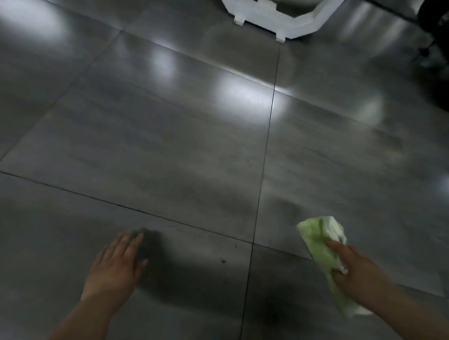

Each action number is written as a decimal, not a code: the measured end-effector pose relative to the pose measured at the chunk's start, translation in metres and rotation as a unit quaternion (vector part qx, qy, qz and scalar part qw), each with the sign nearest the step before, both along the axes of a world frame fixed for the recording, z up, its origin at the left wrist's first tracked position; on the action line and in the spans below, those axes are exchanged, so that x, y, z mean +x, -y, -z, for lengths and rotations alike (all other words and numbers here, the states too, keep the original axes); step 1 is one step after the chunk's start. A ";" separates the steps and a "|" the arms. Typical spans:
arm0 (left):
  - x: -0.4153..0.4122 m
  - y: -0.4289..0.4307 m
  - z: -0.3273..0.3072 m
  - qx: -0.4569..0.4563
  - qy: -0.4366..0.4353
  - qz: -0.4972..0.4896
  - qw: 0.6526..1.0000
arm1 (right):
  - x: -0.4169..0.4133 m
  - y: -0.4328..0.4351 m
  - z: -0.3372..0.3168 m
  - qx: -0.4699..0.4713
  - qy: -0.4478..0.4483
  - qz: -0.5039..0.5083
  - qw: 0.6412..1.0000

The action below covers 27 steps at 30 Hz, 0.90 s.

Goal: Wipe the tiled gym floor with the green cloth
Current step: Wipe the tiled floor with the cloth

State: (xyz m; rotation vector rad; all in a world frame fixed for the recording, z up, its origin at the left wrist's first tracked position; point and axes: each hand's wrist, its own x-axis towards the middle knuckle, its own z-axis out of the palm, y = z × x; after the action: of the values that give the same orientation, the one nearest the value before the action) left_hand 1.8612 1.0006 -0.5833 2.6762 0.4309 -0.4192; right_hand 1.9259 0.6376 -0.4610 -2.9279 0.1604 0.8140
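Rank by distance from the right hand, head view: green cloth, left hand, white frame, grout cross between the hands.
1. green cloth, held in the right hand.
2. grout cross, to its left.
3. left hand, far left.
4. white frame, top, far ahead.

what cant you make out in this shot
Head view:
White frame: cut off by the top edge.
Dark object: blurred, cut off by the right edge.
Cloth: its middle hidden under the right hand.
Left hand: blur hides whether it touches the floor.
Specks: too small to identify.
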 end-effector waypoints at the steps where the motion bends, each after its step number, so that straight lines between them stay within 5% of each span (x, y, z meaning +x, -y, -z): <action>1: 0.005 -0.005 0.014 0.008 0.012 0.000 1.000 | 0.011 -0.002 0.009 0.007 0.014 0.032 0.999; 4: 0.009 -0.005 0.049 -0.004 0.032 -0.015 0.999 | 0.030 -0.006 0.055 0.034 0.065 0.172 0.982; 8: 0.009 -0.003 0.065 -0.043 0.024 -0.014 0.999 | 0.030 -0.025 0.132 0.040 0.127 0.376 0.917; 11: 0.009 -0.004 0.069 -0.044 0.035 -0.020 0.998 | 0.040 -0.069 0.157 0.015 0.184 0.441 0.878; 14: 0.008 -0.001 0.071 -0.041 0.037 -0.028 0.998 | 0.045 -0.133 0.170 0.059 0.228 0.314 0.920; 17: 0.009 0.000 0.072 -0.034 0.056 -0.030 0.997 | 0.038 -0.186 0.173 0.083 0.249 0.039 0.964; 22: 0.007 0.001 0.086 -0.003 0.098 -0.045 0.994 | 0.065 -0.159 0.173 0.091 0.250 -0.265 0.927; 24: 0.006 0.001 0.088 0.011 0.114 -0.046 0.992 | 0.093 -0.106 0.173 0.030 0.260 -0.240 0.935; 27: 0.007 0.002 0.086 0.027 0.123 -0.039 0.991 | 0.123 -0.031 0.161 -0.047 0.228 -0.017 0.972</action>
State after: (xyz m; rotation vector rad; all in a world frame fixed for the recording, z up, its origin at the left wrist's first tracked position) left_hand 1.8686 0.9989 -0.6691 2.7071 0.4751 -0.0537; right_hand 2.0486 0.6688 -0.6223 -3.1166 0.1138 0.1224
